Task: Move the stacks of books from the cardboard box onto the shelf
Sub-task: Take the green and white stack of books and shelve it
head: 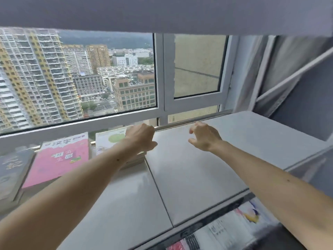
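Observation:
Three stacks of books lie on the grey shelf board (180,177) at the left: a grey-covered stack (10,170), a pink-covered stack (59,159), and a white-covered stack with a green picture (108,139). My left hand (140,138) is over the right far corner of the white stack. Its fingers are loosely curled and its thumb sticks out past the stack's edge. My right hand (203,136) hovers over the bare board a little to the right, fingers loosely curled, holding nothing. The cardboard box is out of view.
A metal rail (180,124) runs along the shelf's back edge, in front of a window (81,78). Another shelf board (162,13) hangs overhead. More books (225,230) lie on the level below at bottom right. A grey curtain (297,73) hangs at the right.

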{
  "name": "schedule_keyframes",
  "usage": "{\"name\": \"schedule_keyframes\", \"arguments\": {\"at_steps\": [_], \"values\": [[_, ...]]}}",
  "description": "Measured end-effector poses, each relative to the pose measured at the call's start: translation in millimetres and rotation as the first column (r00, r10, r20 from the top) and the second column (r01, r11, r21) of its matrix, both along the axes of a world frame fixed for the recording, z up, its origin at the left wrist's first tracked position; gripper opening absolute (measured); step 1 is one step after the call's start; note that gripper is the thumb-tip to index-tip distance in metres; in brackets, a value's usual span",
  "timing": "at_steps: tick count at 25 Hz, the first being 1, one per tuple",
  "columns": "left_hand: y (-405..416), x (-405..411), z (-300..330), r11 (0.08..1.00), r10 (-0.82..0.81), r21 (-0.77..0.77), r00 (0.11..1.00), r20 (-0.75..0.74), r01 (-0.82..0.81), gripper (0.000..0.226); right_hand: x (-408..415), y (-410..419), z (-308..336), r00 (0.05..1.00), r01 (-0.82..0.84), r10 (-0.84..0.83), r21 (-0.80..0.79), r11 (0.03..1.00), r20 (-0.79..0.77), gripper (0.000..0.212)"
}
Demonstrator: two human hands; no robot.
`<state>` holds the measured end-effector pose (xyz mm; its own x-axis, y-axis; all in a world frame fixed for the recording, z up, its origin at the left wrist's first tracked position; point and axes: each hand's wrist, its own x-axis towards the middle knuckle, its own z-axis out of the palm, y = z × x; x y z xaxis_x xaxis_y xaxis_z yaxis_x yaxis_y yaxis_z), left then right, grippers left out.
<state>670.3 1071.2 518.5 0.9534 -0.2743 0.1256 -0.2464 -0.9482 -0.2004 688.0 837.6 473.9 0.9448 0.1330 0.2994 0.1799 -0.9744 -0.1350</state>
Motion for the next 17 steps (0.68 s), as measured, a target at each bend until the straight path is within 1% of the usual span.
{"name": "schedule_keyframes", "arguments": {"at_steps": [3, 7, 9, 12, 15, 17], "values": [[-70, -8, -8, 0.977, -0.207, -0.05, 0.978, -0.013, 0.206, 0.036, -62, -70, -10, 0.988, 0.157, -0.157, -0.028, 0.987, -0.006, 0.03], [-177, -49, -26, 0.875, -0.482, -0.075, 0.874, -0.061, 0.478, 0.039, -174, -160, -22, 0.903, 0.422, -0.426, -0.066, 0.904, -0.056, 0.023], [-233, -80, -33, 0.807, -0.591, -0.071, 0.803, -0.083, 0.586, 0.039, -235, -199, -29, 0.841, 0.527, -0.533, -0.081, 0.846, -0.092, 0.018], [-311, -138, -45, 0.702, -0.711, -0.054, 0.694, -0.112, 0.71, 0.036, -326, -249, -42, 0.733, 0.656, -0.668, -0.126, 0.744, -0.124, 0.02], [-387, -210, -65, 0.6, -0.791, -0.014, 0.59, -0.159, 0.8, 0.032, -423, -293, -57, 0.614, 0.745, -0.772, -0.2, 0.636, -0.164, 0.021], [-436, -261, -79, 0.553, -0.819, -0.016, 0.54, -0.195, 0.833, 0.035, -486, -323, -72, 0.542, 0.779, -0.818, -0.251, 0.575, -0.195, 0.021]]}}
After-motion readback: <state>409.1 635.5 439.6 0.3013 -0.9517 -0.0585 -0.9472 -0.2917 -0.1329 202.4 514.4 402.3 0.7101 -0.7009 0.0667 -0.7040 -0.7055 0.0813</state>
